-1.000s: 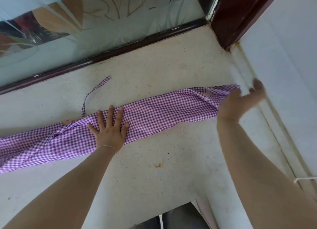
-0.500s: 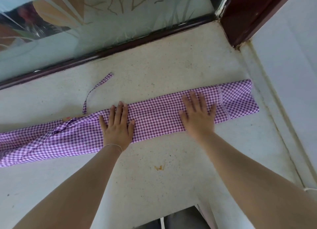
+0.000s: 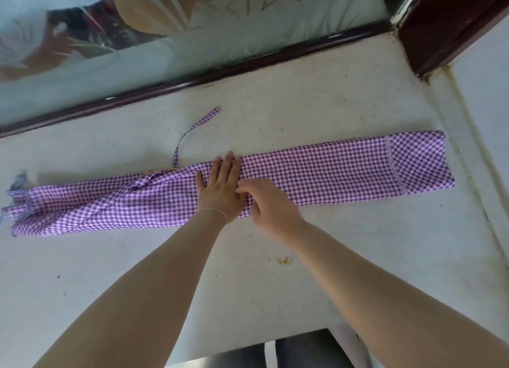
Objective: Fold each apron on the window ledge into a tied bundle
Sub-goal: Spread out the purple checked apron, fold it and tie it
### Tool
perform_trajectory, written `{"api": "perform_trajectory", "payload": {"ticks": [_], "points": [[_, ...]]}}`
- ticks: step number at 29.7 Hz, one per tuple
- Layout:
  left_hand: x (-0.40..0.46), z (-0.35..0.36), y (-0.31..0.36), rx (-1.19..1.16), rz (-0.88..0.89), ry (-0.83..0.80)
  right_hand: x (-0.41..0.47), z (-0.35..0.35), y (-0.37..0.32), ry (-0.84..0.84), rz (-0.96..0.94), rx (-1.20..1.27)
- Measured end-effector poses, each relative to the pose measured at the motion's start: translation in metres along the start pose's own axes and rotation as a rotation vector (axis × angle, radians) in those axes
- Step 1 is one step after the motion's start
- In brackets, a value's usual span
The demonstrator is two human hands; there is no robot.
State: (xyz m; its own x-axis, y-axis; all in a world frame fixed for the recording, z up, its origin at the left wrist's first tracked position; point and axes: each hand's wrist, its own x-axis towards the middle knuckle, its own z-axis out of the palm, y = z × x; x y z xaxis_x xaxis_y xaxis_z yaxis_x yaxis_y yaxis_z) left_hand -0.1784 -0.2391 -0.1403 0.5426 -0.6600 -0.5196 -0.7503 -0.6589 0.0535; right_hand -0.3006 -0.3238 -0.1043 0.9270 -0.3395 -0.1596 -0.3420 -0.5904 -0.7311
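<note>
Your flat left hand (image 3: pixel 221 191) pins the apron (image 3: pixel 316 172) mid-strip, its long axis running nine to three o'clock; your right hand (image 3: pixel 271 205), gripping nothing visible, sits nearer the three-o'clock end.

One apron (image 3: pixel 316 172) on the ledge (image 3: pixel 316 103), folded into a long strip running nine to three o'clock. One strap (image 3: pixel 192 131) trailing off toward twelve. Two hands on it: left hand (image 3: pixel 220 188) and right hand (image 3: pixel 271 205) side by side at centre. One orange stain (image 3: pixel 283 259) at six.
</note>
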Motion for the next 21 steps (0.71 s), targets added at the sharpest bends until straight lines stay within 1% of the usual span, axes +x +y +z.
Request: {"api": "perform_trajectory", "payload": {"ticks": [1, 2, 4, 5, 7, 8, 9, 10, 12, 14, 15, 18, 19, 21], "points": [[-0.002, -0.008, -0.007, -0.017, 0.019, -0.031, 0.005, 0.014, -0.013, -0.028, 0.032, 0.050], [-0.002, -0.015, -0.008, -0.042, 0.053, -0.049, 0.009, 0.020, -0.016, -0.020, 0.071, 0.045], [-0.009, -0.029, -0.028, -0.130, 0.123, -0.003, 0.019, 0.029, -0.021, -0.036, 0.178, -0.086], [-0.014, -0.033, -0.038, -0.172, 0.149, 0.069, 0.023, 0.030, -0.022, -0.059, 0.239, -0.171], [-0.034, -0.033, -0.062, -0.183, 0.143, 0.288, 0.032, 0.034, -0.032, -0.130, 0.335, -0.333], [-0.047, -0.028, -0.083, -0.163, 0.099, 0.387, 0.038, 0.039, -0.045, -0.179, 0.383, -0.398], [-0.056, -0.022, -0.097, -0.159, 0.036, 0.442, 0.043, 0.041, -0.053, -0.219, 0.439, -0.440], [-0.065, -0.015, -0.112, -0.174, -0.044, 0.459, 0.047, 0.042, -0.060, -0.255, 0.505, -0.458], [-0.082, -0.005, -0.163, -0.220, -0.252, 0.456, 0.061, 0.055, -0.083, -0.298, 0.620, -0.483], [-0.091, 0.002, -0.210, -0.211, -0.390, 0.417, 0.073, 0.067, -0.101, -0.312, 0.721, -0.499], [-0.093, 0.003, -0.229, -0.186, -0.401, 0.377, 0.078, 0.072, -0.107, -0.311, 0.766, -0.494], [-0.092, 0.000, -0.264, -0.178, -0.312, 0.243, 0.091, 0.086, -0.121, -0.244, 0.865, -0.439], [-0.090, -0.002, -0.269, -0.197, -0.273, 0.217, 0.093, 0.090, -0.124, -0.208, 0.860, -0.437], [-0.087, -0.006, -0.278, -0.198, -0.215, 0.183, 0.098, 0.105, -0.136, -0.142, 0.764, -0.477]]}}
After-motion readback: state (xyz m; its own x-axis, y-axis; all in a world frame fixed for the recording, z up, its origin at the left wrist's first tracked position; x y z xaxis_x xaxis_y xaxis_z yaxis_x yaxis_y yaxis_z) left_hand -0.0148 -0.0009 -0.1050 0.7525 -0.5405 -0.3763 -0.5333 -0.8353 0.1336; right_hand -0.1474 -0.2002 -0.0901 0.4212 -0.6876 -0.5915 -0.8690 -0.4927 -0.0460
